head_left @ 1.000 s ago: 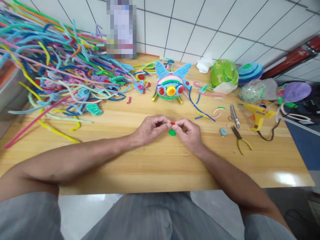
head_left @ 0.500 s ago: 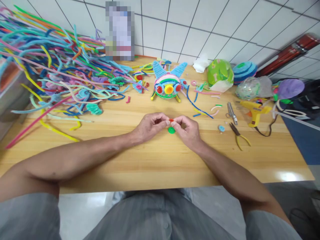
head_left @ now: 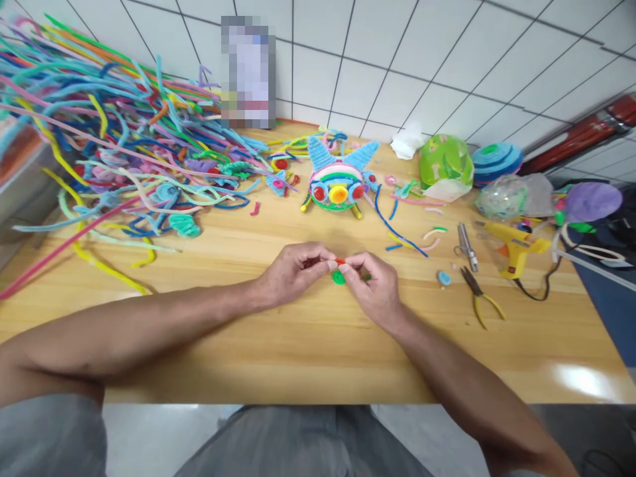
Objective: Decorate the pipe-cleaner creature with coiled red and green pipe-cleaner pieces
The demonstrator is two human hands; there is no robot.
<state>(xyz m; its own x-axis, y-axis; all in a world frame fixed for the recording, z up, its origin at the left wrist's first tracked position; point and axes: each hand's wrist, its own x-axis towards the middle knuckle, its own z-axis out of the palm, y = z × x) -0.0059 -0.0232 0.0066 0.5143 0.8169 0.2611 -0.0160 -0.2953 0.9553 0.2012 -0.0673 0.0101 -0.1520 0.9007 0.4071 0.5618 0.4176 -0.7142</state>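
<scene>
My left hand (head_left: 297, 268) and my right hand (head_left: 371, 283) meet at the middle of the wooden table (head_left: 308, 344), fingertips pinched together on a small red pipe-cleaner piece (head_left: 340, 261). A green coiled disc (head_left: 338, 277) lies on the table just below the fingertips. Beyond the hands stands a pipe-cleaner animal figure (head_left: 338, 182) with blue ears, red eyes and a yellow nose.
A big heap of coloured pipe cleaners (head_left: 114, 139) covers the table's left. On the right lie yellow-handled pliers (head_left: 479, 298), a metal tool (head_left: 466, 237), a yellow glue gun (head_left: 514, 245), a small blue coil (head_left: 444, 278), a green ball (head_left: 444, 161) and bagged items.
The hands stay pinched on the red piece in the same spot. Only the view has shifted slightly, so everything sits a little lower in the picture.
</scene>
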